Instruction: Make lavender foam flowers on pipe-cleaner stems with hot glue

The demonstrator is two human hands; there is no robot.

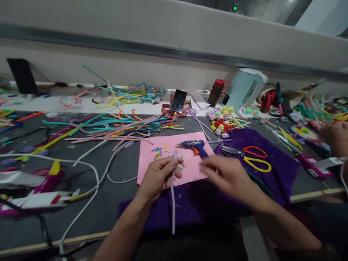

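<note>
Right hand (231,177) smeared by motion blur, lower centre; finger pose unreadable. Lower end of pale pipe cleaner (173,195) fading out against dark cloth. Another person's hand (335,136) cut off by right edge. Pink tools (32,188) clipped at left edge, kind unclear. Small cuttings (157,154) on pink sheet (174,159) too tiny to identify. Counter (114,203) cropped along bottom.

The left hand (160,175) pinches a pale lilac fuzzy pipe cleaner (173,195) that hangs down over a purple felt cloth (282,170). The right hand (227,175), blurred, hovers just beside it with fingers spread. On a pink paper sheet (152,159) lies a blue glue gun (196,146). Orange- and yellow-handled scissors (254,157) rest on the cloth, on the dark grey desk (114,203).
</note>
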